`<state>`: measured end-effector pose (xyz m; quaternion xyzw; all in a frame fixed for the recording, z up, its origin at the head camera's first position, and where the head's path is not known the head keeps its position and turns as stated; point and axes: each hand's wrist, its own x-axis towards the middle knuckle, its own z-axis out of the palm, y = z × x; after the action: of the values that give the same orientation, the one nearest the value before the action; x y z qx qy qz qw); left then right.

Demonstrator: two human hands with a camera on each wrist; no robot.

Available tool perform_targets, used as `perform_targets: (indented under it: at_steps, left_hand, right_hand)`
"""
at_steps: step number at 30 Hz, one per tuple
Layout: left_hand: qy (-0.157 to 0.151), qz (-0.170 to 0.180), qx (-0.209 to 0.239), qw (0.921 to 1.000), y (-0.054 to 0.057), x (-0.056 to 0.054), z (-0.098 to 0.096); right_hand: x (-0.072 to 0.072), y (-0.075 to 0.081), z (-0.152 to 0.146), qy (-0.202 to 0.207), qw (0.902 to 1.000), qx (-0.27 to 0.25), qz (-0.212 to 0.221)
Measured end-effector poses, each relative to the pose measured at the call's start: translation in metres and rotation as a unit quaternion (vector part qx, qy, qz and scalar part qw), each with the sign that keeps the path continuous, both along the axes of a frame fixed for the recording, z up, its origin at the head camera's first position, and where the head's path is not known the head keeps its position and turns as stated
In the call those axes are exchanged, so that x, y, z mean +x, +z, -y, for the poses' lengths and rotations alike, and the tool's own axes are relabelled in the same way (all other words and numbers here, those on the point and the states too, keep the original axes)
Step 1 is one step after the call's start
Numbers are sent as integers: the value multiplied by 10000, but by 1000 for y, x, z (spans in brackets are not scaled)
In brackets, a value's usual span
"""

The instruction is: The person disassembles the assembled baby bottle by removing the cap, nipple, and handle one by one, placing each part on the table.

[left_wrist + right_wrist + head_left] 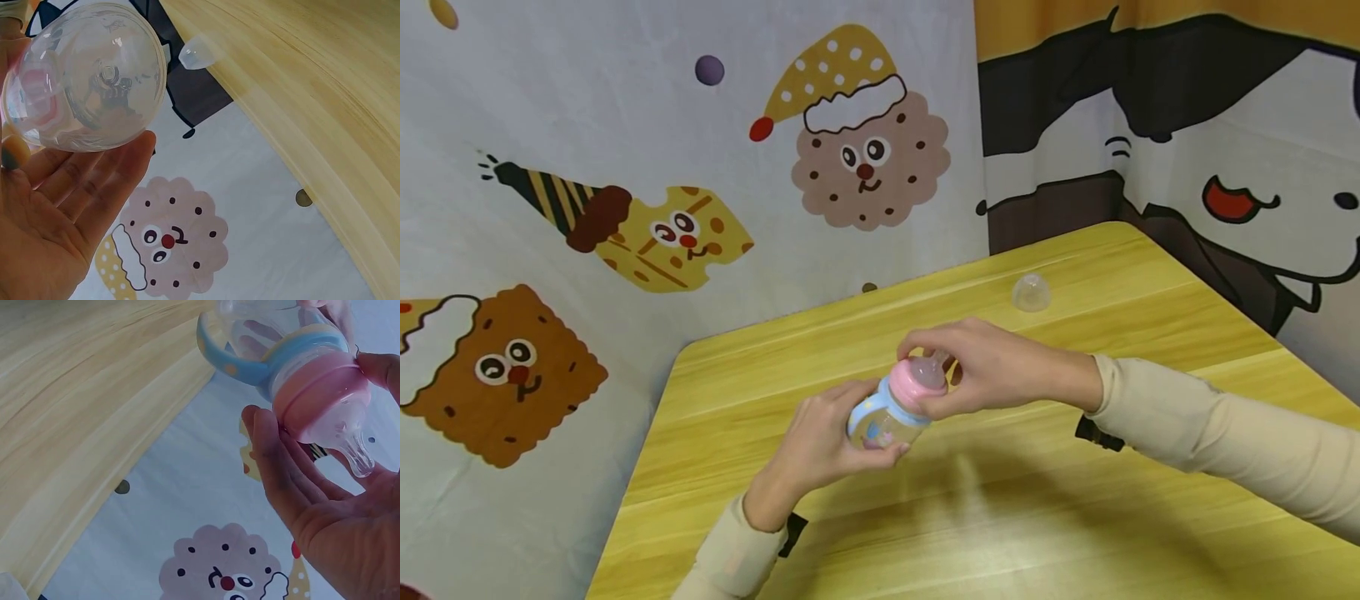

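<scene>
A clear baby bottle (891,433) with a cartoon print is held tilted above the table. My left hand (820,433) grips its body, and in the left wrist view the round clear base (109,75) faces the camera. Around the neck sits a blue ring with a curved handle (231,367). My right hand (992,367) pinches the pink collar (322,394) between thumb and fingers. From the collar sticks out a clear teat (350,440), pointing toward the right palm. The collar is on the bottle's neck.
A clear dome-shaped cap (1032,293) rests near the far edge of the wood-grain table (722,433). Behind the table hangs a white cloth (647,100) printed with cartoon biscuits. Another cartoon cloth (1157,158) hangs at the right.
</scene>
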<state>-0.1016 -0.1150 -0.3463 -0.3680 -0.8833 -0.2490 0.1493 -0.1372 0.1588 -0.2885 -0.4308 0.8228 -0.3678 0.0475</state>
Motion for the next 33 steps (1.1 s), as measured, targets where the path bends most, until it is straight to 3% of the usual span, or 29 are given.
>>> perform_targets:
  at_steps: [15, 27, 33]
  left_hand:
    - [-24, 216, 25, 9998, 2, 1, 3]
    - [59, 267, -84, 9996, 1, 0, 4]
    - [202, 236, -201, 9993, 0, -2, 4]
  right_hand:
    - [0, 15, -6, -59, 9997, -243, -30]
    - [1, 37, -15, -481, 9983, -318, 26]
    - [-1, 45, -20, -612, 9975, -315, -178]
